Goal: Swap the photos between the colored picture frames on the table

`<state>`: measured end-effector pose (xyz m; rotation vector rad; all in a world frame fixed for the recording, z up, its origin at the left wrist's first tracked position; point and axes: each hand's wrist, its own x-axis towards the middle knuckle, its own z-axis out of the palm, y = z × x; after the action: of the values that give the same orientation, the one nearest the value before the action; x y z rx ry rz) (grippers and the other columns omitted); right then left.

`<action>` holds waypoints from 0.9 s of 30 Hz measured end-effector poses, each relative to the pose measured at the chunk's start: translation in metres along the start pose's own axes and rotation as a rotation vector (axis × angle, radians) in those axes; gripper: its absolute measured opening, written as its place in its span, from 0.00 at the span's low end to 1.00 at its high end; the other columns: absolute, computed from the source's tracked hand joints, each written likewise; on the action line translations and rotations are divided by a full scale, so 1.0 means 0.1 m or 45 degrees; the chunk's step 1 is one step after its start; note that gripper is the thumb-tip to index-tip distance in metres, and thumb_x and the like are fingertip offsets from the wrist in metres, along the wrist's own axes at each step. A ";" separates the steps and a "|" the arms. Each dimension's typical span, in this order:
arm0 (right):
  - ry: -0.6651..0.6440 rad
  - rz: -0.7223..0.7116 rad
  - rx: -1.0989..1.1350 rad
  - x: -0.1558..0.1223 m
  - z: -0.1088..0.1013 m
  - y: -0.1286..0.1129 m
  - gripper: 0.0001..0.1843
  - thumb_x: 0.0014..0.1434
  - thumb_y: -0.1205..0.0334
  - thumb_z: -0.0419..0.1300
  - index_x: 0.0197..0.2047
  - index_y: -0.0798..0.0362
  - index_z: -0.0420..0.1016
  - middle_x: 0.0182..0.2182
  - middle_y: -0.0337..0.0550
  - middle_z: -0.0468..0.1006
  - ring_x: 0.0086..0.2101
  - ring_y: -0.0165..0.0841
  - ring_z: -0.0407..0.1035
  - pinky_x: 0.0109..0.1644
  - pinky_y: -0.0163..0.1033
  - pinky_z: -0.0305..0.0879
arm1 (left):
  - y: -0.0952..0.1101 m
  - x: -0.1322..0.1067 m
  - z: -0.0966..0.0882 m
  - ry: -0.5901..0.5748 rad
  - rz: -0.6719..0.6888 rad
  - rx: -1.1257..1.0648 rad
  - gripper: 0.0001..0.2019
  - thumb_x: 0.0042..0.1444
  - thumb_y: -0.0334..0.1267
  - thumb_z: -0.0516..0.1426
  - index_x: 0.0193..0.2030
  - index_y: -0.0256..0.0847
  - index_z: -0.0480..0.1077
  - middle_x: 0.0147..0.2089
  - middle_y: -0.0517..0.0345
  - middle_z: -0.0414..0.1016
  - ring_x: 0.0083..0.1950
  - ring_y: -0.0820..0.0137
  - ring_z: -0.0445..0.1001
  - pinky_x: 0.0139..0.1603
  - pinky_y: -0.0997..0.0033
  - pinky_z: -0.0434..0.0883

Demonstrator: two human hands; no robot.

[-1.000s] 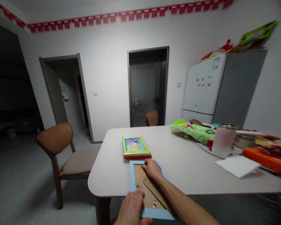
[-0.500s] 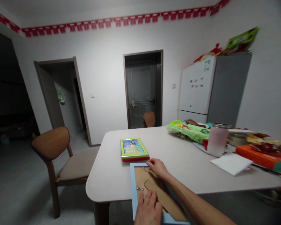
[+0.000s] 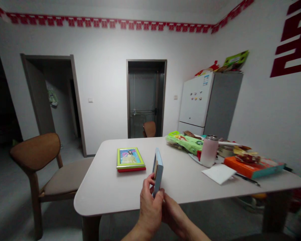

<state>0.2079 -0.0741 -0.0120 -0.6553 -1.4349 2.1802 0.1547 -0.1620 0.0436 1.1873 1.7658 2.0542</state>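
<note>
A light-blue picture frame (image 3: 159, 172) stands on edge above the near side of the table, its narrow side facing me. My left hand (image 3: 150, 202) is closed round its lower left part, fingers on the back side and thumb at the edge. My right hand (image 3: 172, 209) grips it low on the right; most of those fingers are hidden behind the frame and my left hand. Beyond them, a green picture frame (image 3: 130, 159) with a picture of a figure in a yellow dress lies face up on a red frame (image 3: 131, 169).
On the white table (image 3: 107, 187), to the right, are a green package (image 3: 185, 143), a pink bottle (image 3: 209, 151), a white paper (image 3: 218, 173), an orange box (image 3: 251, 166) and a dark pen (image 3: 248, 180). A wooden chair (image 3: 37, 154) stands left of the table.
The blue frame has gone from lying back side up to standing on edge. My left hand has moved up onto its side, and my right hand has come down from its top edge.
</note>
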 end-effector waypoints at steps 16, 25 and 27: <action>0.691 -0.201 -1.636 0.74 -1.63 -0.87 0.24 0.46 0.67 0.48 0.48 0.64 0.67 0.41 0.53 0.73 0.40 0.38 0.67 0.43 0.36 0.58 | -0.89 0.49 0.63 -0.161 -0.442 0.306 0.15 0.41 0.23 0.55 0.39 0.38 0.65 0.37 0.53 0.73 0.39 0.68 0.70 0.41 0.73 0.63; 0.684 -0.217 -1.932 0.93 -1.74 -0.77 0.22 0.47 0.68 0.47 0.47 0.58 0.68 0.39 0.51 0.74 0.40 0.38 0.67 0.44 0.37 0.57 | -0.92 0.47 0.64 -0.202 -0.435 0.590 0.14 0.40 0.27 0.57 0.37 0.36 0.67 0.40 0.46 0.69 0.45 0.57 0.66 0.47 0.60 0.58; 0.692 -0.224 -1.984 0.96 -1.64 -0.77 0.21 0.46 0.69 0.48 0.44 0.59 0.70 0.37 0.55 0.75 0.38 0.41 0.68 0.42 0.41 0.58 | -0.94 0.48 0.55 -0.187 -0.449 0.526 0.16 0.38 0.26 0.58 0.38 0.36 0.68 0.40 0.47 0.69 0.46 0.58 0.65 0.48 0.62 0.58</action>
<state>0.2404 0.1284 -0.0117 -1.3188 -2.4455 0.2789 0.1260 -0.0656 -0.0210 0.9923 2.2018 1.4161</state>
